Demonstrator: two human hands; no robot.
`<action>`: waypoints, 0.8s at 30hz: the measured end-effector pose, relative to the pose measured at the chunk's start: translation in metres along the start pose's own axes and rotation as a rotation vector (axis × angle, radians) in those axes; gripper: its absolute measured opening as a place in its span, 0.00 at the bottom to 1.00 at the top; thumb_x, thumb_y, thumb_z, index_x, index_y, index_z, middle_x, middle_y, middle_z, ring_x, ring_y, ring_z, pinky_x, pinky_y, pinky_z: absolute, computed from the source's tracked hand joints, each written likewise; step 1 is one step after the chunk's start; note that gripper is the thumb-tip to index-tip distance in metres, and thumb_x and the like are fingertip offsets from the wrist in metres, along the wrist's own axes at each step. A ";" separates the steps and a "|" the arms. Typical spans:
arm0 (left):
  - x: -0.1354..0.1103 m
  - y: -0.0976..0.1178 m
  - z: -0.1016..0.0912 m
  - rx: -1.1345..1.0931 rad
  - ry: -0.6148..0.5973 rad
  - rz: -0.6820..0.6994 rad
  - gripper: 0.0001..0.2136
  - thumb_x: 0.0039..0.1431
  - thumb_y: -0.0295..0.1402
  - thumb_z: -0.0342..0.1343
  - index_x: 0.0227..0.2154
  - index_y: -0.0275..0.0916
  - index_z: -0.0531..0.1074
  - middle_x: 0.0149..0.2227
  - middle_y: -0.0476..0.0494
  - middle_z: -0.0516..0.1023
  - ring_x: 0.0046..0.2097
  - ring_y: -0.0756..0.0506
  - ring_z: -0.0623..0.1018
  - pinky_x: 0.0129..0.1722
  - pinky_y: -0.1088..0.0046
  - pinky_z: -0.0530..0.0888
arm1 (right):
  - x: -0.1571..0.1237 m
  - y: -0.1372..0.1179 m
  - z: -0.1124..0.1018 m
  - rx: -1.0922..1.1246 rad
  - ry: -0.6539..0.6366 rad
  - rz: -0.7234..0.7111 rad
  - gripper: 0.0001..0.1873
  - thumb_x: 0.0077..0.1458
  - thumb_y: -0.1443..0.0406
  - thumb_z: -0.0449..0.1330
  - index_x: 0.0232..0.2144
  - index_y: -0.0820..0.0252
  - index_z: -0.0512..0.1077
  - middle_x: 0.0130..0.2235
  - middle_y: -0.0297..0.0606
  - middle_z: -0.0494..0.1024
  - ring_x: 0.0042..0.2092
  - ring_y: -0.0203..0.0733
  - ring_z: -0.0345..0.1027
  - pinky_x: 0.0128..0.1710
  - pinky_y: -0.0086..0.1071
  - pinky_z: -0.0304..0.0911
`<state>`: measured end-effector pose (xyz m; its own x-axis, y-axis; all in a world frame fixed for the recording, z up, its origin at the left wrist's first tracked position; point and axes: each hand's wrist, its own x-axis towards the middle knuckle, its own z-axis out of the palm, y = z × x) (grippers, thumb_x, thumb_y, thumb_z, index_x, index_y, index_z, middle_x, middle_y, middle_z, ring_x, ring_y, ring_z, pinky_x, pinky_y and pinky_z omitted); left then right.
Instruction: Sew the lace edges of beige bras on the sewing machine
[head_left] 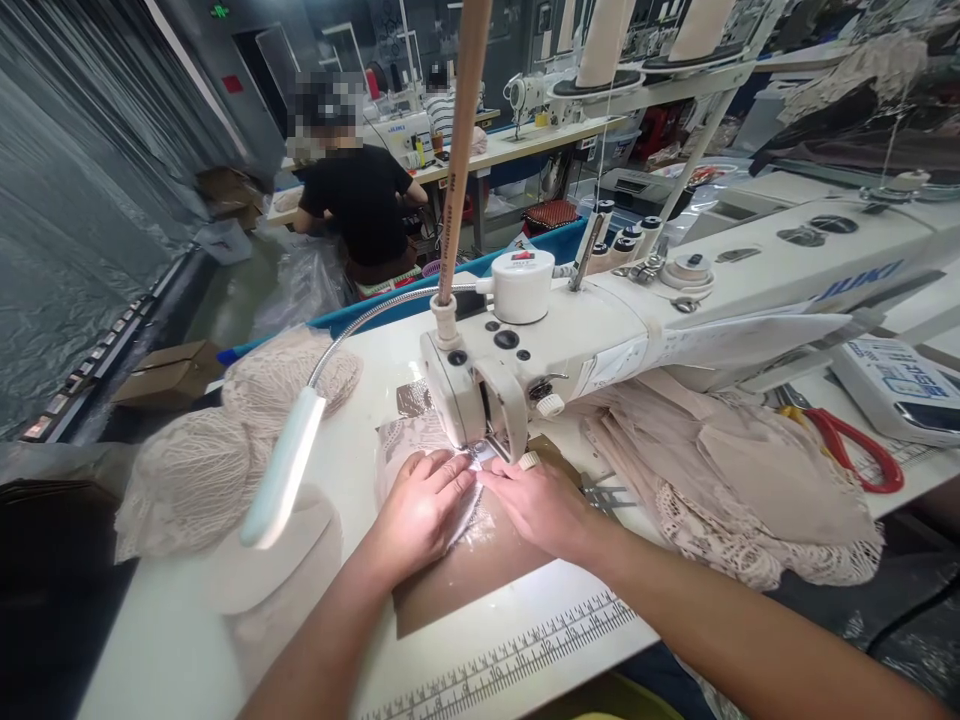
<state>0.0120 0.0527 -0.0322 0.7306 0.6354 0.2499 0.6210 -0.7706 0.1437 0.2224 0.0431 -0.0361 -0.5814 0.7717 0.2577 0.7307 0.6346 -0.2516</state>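
Lying heaped at the left edge, a lace pile point(202, 470) leaves bare table point(172, 640) in front of it. A lamp head point(281, 475) hangs just left of the left hand point(420, 510), whose fingers are stretched flat, gripping nothing and pressing the lace piece point(401, 445). The right hand point(540, 505) lies flat likewise, touching it. The sewing machine point(480, 385) blocks the way behind them. A fabric stack point(750, 480) and red scissors point(855, 455) crowd the right.

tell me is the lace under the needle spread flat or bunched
Spread flat: the left hand and right hand press the lace down.
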 end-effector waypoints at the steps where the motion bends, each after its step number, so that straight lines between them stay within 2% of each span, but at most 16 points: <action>1: 0.000 0.001 -0.001 0.003 0.003 -0.001 0.15 0.61 0.28 0.48 0.50 0.37 0.68 0.53 0.39 0.72 0.52 0.38 0.69 0.50 0.54 0.68 | 0.000 -0.001 0.000 -0.012 -0.011 0.005 0.15 0.57 0.73 0.51 0.42 0.62 0.74 0.34 0.39 0.74 0.33 0.39 0.62 0.30 0.31 0.54; 8: 0.003 0.004 0.001 -0.006 -0.009 -0.045 0.15 0.62 0.28 0.47 0.50 0.37 0.70 0.52 0.39 0.73 0.50 0.39 0.70 0.47 0.57 0.71 | 0.001 -0.006 -0.002 -0.054 -0.062 0.063 0.16 0.56 0.74 0.51 0.45 0.61 0.73 0.37 0.40 0.74 0.36 0.40 0.63 0.32 0.33 0.56; 15: 0.005 0.004 0.001 -0.008 -0.006 -0.081 0.16 0.61 0.27 0.47 0.51 0.37 0.70 0.52 0.39 0.73 0.51 0.38 0.70 0.48 0.56 0.70 | 0.004 -0.008 -0.002 -0.050 -0.078 0.100 0.20 0.55 0.75 0.51 0.49 0.63 0.71 0.38 0.41 0.74 0.36 0.40 0.64 0.32 0.32 0.57; 24: 0.003 0.008 -0.003 0.063 -0.023 -0.126 0.18 0.62 0.36 0.48 0.52 0.34 0.69 0.53 0.36 0.72 0.52 0.35 0.68 0.48 0.54 0.69 | 0.005 -0.006 0.000 -0.047 -0.102 0.127 0.21 0.55 0.73 0.50 0.50 0.62 0.70 0.39 0.42 0.75 0.37 0.41 0.65 0.32 0.32 0.58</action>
<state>0.0186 0.0481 -0.0271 0.6514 0.7286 0.2117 0.7245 -0.6802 0.1118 0.2152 0.0432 -0.0331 -0.5150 0.8472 0.1305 0.8150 0.5311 -0.2316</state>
